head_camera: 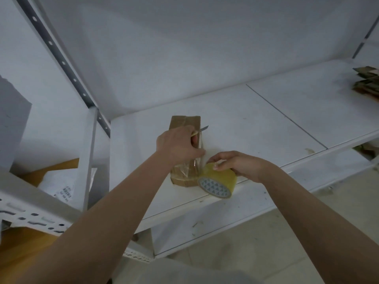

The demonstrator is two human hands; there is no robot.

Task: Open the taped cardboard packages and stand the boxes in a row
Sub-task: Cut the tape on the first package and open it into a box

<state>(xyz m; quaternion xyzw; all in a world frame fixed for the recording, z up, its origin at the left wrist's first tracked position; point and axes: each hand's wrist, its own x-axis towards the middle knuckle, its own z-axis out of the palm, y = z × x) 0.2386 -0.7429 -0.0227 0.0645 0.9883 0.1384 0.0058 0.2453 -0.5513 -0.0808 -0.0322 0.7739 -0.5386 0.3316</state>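
Your two bare forearms reached up from the bottom edge toward a white shelf point(256, 128). Your right hand point(235, 163) curled round a roll of yellowish tape point(218, 182), thumb and fingers gripping its rim, the roll tilted with its patterned core facing you at about 5 o'clock from the box. A clear strip of tape point(200, 158) ran up from the roll, just beside the box's right edge. Your left hand point(177, 145) gripped a small knife, whose blade point(203, 128) poked out toward 2 o'clock past the box's top right corner; the thumb lay against the strip. Behind that hand a brown cardboard box point(185, 124) stood upright near the shelf's front edge, its lower part wrapped in clear tape. Well apart, at 2 o'clock along the shelf, lay a blurred stack of cardboard point(367, 82). At 9 o'clock a perforated steel post point(61, 58) ran diagonally.
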